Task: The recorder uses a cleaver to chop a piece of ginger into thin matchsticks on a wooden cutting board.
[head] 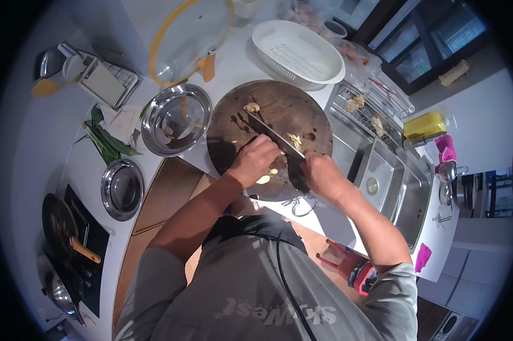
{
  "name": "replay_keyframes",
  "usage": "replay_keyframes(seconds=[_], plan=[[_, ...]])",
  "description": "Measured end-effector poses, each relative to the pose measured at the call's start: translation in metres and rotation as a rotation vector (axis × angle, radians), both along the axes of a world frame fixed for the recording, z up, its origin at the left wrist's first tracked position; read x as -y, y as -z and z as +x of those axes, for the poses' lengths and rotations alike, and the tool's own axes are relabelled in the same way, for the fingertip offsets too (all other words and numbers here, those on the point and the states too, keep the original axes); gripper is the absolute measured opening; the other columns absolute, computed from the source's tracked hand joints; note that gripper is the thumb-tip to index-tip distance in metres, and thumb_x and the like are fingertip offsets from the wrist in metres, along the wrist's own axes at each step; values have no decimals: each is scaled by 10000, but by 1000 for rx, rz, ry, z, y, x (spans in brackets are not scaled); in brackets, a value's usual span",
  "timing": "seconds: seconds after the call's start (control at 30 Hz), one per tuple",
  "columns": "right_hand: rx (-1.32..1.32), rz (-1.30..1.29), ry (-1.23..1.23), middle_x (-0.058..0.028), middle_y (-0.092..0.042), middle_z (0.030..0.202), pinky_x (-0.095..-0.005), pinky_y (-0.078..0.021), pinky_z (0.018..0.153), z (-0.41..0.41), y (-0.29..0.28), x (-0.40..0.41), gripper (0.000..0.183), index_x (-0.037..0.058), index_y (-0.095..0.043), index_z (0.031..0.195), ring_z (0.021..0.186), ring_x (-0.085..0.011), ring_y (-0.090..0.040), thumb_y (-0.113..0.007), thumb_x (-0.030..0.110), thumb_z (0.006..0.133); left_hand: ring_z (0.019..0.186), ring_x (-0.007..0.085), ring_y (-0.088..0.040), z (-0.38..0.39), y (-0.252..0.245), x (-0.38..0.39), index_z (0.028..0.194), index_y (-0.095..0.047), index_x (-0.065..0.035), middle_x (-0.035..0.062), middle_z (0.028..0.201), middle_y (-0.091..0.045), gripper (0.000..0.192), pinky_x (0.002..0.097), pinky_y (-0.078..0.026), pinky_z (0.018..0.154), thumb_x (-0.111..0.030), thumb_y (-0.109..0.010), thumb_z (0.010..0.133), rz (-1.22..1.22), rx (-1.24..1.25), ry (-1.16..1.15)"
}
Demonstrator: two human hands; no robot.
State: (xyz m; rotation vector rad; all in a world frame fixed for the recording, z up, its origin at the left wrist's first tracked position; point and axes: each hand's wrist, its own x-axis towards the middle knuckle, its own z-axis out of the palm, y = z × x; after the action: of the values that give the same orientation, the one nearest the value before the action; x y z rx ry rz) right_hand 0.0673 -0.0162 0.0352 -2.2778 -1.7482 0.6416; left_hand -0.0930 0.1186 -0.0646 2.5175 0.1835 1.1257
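On a round dark wooden chopping board, my right hand is closed around the handle of a kitchen knife. The blade points up and left across the board. My left hand rests against the near side of the blade with its fingers curled; what lies under the fingertips is mostly hidden. Pale yellow slices, perhaps ginger, lie just beyond the blade. Several peeled yellow pieces lie nearer to me, between the hands. A knobbly brown ginger piece sits close to the knife's tip.
Steel bowls and green leafy stalks are at the left, with a frying pan on the hob. A white plastic colander stands behind the board. The steel sink is at the right, and kitchen scissors lie at the board's near edge.
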Motion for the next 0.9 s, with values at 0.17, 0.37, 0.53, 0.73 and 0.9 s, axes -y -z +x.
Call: replay_keyframes(seconds=[0.17,0.37,0.53,0.73,0.9], plan=[[-18,-67,-35,-308,-646,801,-540,-511,744,4,-29,13,157,-53,-576,892,828,-483,-644,-593,103,891,926,251,-621,-3,1,3,865,-693,-3,72,903,-634,197,344,-557,750,33,-650,676,-5,7,-11],[-17,1,-17,-309,-645,799,-541,-510,753,1,1,-4,151,-46,-579,884,830,-487,-641,-590,103,902,919,290,-635,2,1,1,872,-701,10,104,905,-653,240,359,-546,791,66,-671,641,-52,6,8],[-5,-101,-33,-309,-646,820,-532,-509,774,5,-37,7,161,-61,-583,887,847,-485,-641,-600,99,899,932,252,-619,-2,1,1,873,-690,-10,72,908,-633,204,353,-555,753,31,-647,678,-44,9,0],[-44,-53,-5,-320,-633,832,-536,-488,754,4,-5,-8,202,-63,-570,938,861,-504,-618,-607,134,912,917,277,-628,1,1,1,862,-702,14,102,905,-647,238,346,-542,795,76,-663,636,-41,-7,-2],[-75,-101,-47,-327,-629,836,-525,-488,746,12,-27,0,195,-64,-568,927,875,-510,-610,-617,122,901,917,273,-627,-2,1,1,852,-702,16,99,904,-646,221,346,-542,795,66,-664,640,-23,10,-15]])
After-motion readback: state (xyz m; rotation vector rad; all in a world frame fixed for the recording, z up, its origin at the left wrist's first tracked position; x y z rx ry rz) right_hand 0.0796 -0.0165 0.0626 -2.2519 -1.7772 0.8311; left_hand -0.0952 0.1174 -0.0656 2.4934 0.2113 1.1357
